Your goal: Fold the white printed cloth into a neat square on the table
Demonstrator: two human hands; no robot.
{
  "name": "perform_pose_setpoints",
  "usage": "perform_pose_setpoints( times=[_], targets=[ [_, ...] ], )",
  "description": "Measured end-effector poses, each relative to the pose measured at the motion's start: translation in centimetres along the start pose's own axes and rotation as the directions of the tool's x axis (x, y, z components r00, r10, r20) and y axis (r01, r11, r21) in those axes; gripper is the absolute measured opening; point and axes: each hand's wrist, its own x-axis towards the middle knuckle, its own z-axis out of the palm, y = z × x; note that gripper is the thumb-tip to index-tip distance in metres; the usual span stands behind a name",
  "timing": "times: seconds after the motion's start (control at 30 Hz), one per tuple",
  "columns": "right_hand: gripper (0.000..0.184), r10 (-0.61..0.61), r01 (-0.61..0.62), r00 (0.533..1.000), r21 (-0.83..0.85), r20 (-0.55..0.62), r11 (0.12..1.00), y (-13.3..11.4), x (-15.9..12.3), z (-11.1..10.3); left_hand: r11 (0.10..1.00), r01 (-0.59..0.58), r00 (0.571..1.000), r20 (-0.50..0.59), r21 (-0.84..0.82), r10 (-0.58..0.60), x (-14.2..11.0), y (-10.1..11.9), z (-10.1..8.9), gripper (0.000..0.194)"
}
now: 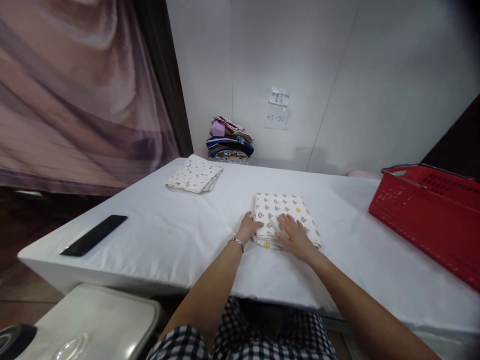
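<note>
A folded white cloth (287, 205) printed with grey mushroom-like shapes and a few yellow ones lies on the table in front of me, its layers showing along the near edge. At its left side, my left hand (248, 227), with a bracelet on the wrist, grips the edge, thumb over the top; the other fingers are partly hidden. My right hand (296, 237) rests flat on top of the cloth with the fingers stretched out. Farther back on the left lies a second folded white cloth (195, 172) with small dark prints.
A white sheet covers the table (180, 230). To the right stands a red plastic basket (431, 215) with a metal handle. A black flat object (94, 235) lies near the left edge. Beyond the far edge is a stack of folded clothes (229, 142). A white stool (97, 320) stands at lower left.
</note>
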Motion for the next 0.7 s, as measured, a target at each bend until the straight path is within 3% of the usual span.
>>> perform_pose_setpoints(
  times=[0.17,0.37,0.5,0.7],
  targets=[
    [0.060,0.025,-0.031,0.996,-0.057,-0.089,0.998,-1.4,5.0,-0.2,0.999,0.010,0.999,-0.046,0.033,-0.009,-0.3,0.3,0.4,0.094],
    [0.057,0.078,-0.063,0.991,-0.137,0.109,0.989,0.0,6.9,2.8,0.997,-0.038,0.999,-0.028,0.066,0.040,-0.4,-0.2,0.1,0.090],
    [0.055,0.075,-0.063,0.985,-0.077,0.154,0.995,0.6,7.6,2.5,0.981,-0.135,0.990,-0.022,0.140,0.140,-1.0,-0.4,-0.2,0.081],
    [0.051,0.045,-0.044,0.999,-0.059,0.020,0.997,-1.0,11.6,1.6,0.967,-0.179,0.983,0.004,0.184,0.181,-1.4,-0.5,-0.4,0.078]
  ],
)
